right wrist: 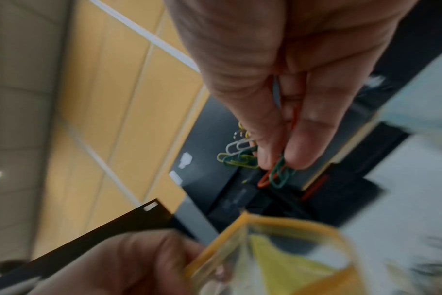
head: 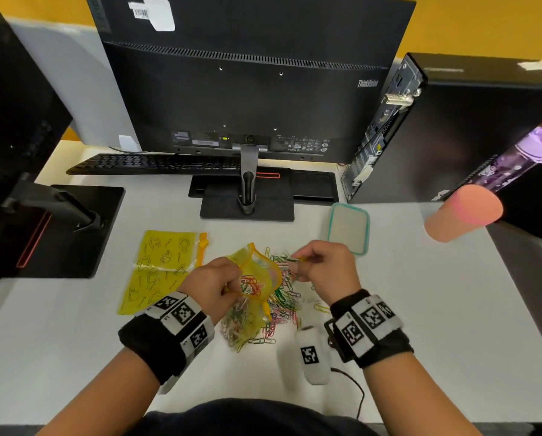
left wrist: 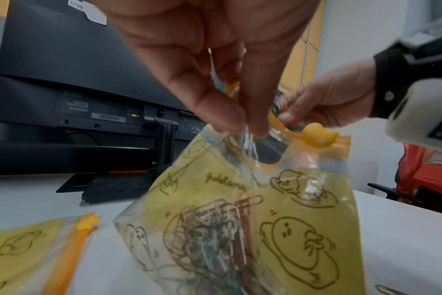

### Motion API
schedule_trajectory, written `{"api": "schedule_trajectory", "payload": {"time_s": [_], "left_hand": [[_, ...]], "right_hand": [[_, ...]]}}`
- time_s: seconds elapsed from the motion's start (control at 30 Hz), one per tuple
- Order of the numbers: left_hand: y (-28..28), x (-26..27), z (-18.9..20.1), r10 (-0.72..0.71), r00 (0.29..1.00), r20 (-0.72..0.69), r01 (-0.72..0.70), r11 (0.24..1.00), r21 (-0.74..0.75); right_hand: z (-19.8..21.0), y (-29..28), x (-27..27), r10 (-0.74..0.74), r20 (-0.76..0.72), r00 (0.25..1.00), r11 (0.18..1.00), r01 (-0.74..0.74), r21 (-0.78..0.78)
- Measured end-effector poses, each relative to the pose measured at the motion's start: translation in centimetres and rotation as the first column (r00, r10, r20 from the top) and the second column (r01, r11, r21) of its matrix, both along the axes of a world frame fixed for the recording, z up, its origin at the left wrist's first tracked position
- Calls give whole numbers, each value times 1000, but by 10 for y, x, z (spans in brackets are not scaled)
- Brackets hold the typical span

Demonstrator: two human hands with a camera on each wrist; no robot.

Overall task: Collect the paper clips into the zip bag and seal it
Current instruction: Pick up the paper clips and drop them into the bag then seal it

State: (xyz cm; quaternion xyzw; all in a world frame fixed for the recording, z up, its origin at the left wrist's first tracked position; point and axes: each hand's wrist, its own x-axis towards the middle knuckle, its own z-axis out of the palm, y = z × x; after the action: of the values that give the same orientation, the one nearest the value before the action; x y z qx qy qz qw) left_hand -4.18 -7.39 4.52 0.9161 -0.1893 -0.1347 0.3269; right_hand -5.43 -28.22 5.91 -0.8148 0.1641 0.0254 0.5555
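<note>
The right hand [head: 321, 272] pinches a few paper clips [right wrist: 278, 173] just right of the zip bag [head: 257, 278]; its open mouth faces them at frame centre, held up by the gripping left hand [head: 214, 286].

Yellow zip bag [head: 257, 278] held open above a heap of coloured paper clips [head: 282, 305]
The see-through bag, printed with cartoon figures and edged in orange, hangs mouth-up with a clump of clips inside; loose clips lie on the counter [head: 420, 309] beneath and beside it, and a few are pinched just beside its mouth
</note>
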Motion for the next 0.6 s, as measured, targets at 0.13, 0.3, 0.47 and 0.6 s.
{"api": "schedule_trajectory", "payload": {"time_s": [0.13, 0.3, 0.47, 0.6], "left_hand": [[-3, 2, 0, -33, 999, 18, 33, 999, -2], [2, 1, 1, 1, 1000, 21, -1, 1000, -17], [15, -3, -3, 46, 999, 10, -46, 999, -8], [26, -7, -4, 80, 997, 11, -80, 997, -16]], "right_hand": [[5, 27, 6, 158, -1, 988, 986, -157, -58], [-17, 11, 5, 31, -50, 998, 999, -29, 26], [-59, -12, -15, 167, -493, 854, 845, -382, -374], [-79, 18, -29, 268, -597, 756, 641, -602, -475]]}}
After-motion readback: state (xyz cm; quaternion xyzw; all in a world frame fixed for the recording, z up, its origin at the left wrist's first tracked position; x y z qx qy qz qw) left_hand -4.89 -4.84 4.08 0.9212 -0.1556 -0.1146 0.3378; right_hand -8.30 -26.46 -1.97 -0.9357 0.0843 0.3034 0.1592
